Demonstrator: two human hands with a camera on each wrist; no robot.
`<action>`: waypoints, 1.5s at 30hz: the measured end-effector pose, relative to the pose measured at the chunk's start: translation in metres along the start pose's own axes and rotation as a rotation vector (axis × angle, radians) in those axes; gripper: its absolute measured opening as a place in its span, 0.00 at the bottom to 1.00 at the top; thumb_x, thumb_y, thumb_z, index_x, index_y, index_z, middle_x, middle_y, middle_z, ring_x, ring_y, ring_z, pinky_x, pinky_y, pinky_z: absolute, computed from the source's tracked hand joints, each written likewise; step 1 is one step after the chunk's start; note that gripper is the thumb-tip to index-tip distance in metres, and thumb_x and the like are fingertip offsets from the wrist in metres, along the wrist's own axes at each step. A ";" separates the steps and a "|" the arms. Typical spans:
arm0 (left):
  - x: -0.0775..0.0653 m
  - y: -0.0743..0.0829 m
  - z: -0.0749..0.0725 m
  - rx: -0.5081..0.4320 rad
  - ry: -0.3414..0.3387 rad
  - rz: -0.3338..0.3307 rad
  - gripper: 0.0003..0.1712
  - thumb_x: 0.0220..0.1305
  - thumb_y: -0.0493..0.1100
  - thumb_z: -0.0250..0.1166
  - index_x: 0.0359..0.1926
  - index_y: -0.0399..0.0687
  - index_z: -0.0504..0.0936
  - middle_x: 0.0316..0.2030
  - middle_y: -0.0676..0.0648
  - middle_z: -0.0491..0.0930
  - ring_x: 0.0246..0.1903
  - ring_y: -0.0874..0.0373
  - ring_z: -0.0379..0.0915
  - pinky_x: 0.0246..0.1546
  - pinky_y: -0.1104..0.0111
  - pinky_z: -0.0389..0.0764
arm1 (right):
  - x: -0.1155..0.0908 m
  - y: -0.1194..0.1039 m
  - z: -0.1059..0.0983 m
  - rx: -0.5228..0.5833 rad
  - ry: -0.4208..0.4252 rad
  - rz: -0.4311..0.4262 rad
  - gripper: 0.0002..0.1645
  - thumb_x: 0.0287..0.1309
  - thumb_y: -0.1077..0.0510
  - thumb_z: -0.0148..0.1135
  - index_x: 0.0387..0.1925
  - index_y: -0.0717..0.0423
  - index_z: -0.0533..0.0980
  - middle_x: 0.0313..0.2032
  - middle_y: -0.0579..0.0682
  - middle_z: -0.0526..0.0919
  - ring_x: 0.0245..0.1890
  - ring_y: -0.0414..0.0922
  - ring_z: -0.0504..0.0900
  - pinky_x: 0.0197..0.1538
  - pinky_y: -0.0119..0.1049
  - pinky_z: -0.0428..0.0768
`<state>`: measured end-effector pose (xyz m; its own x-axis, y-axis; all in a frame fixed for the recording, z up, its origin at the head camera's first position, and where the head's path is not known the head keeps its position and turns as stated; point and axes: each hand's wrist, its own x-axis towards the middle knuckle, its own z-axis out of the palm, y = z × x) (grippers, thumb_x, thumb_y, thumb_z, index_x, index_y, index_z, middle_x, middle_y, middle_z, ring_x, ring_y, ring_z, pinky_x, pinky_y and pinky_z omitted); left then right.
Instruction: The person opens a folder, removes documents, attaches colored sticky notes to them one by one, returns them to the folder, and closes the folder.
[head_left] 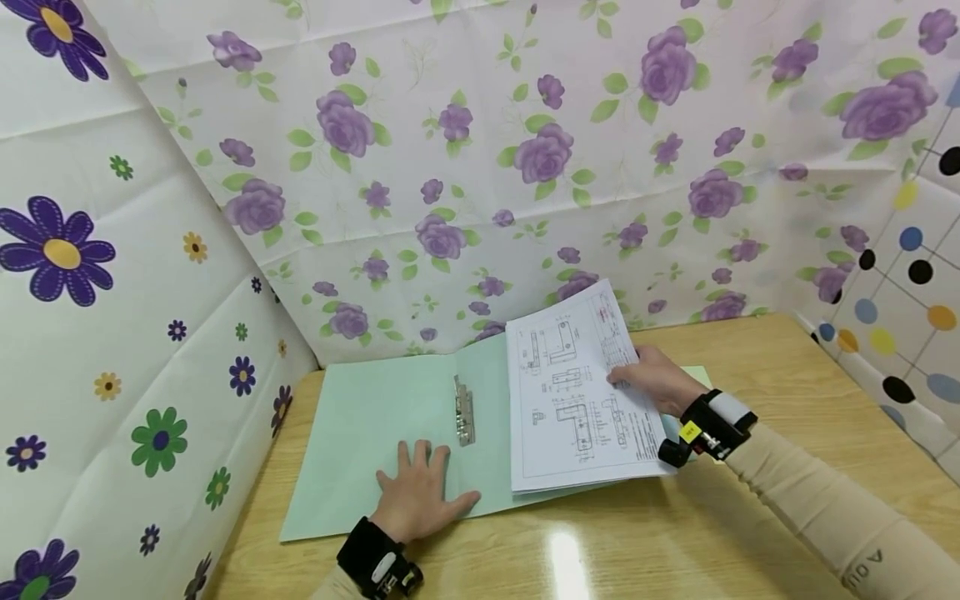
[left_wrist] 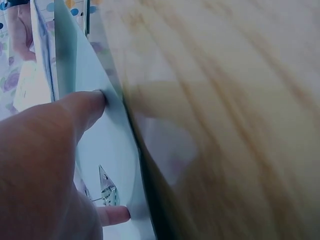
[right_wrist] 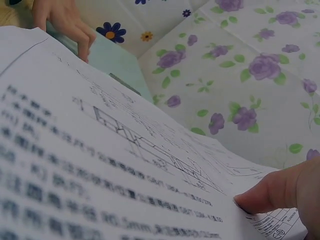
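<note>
Folder (head_left: 375, 433): open, lower centre of frame; judged light, semi-stiff; pale green.
Drawing sheets (head_left: 562, 400): right of centre, over the folder's right half; judged light, floppy, easily creased, best pinched together at an edge; white, dark-lined.
Left grip (head_left: 420, 498): fingers spread on the folder near its lower edge, nothing held.
Right grip (head_left: 663, 382): thumb on top, pinching the drawing sheets' right edge.
Metal clip (head_left: 465, 415): left of the sheets, on the folder; judged rigid; silvery.

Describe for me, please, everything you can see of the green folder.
The pale green folder looks like smooth card and lies open on the wood-grain table. A silvery metal clip sits on it, left of the drawing sheets, which cover much of its right side. The left hand rests on it, fingers spread, near its front edge.
</note>
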<state>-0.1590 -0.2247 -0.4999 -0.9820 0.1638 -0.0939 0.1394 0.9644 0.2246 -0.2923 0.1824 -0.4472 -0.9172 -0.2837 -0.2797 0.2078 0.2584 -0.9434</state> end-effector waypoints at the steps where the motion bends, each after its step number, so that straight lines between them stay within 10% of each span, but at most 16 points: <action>1: 0.000 -0.002 0.000 -0.004 0.000 0.000 0.54 0.69 0.81 0.67 0.76 0.45 0.74 0.74 0.29 0.70 0.80 0.12 0.57 0.58 0.07 0.66 | 0.000 0.000 -0.001 0.005 0.002 0.001 0.40 0.79 0.61 0.59 0.84 0.70 0.59 0.61 0.68 0.87 0.43 0.48 0.96 0.49 0.47 0.96; 25: -0.004 -0.056 -0.021 -0.130 -0.069 -0.087 0.54 0.67 0.73 0.76 0.77 0.42 0.72 0.72 0.28 0.66 0.76 0.25 0.61 0.62 0.08 0.61 | -0.018 0.000 -0.001 0.088 -0.044 -0.046 0.45 0.80 0.64 0.58 0.89 0.64 0.52 0.70 0.72 0.80 0.51 0.52 0.95 0.56 0.53 0.95; 45: -0.002 -0.064 -0.019 -0.134 -0.039 -0.064 0.59 0.62 0.81 0.74 0.75 0.41 0.73 0.69 0.27 0.66 0.71 0.27 0.62 0.58 0.06 0.62 | -0.038 0.023 0.028 0.146 -0.109 -0.039 0.40 0.78 0.63 0.61 0.84 0.67 0.59 0.57 0.62 0.91 0.48 0.54 0.97 0.51 0.53 0.96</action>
<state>-0.1685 -0.2906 -0.4956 -0.9822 0.1139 -0.1494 0.0563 0.9373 0.3439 -0.2429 0.1733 -0.4627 -0.8847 -0.3916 -0.2528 0.2274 0.1109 -0.9675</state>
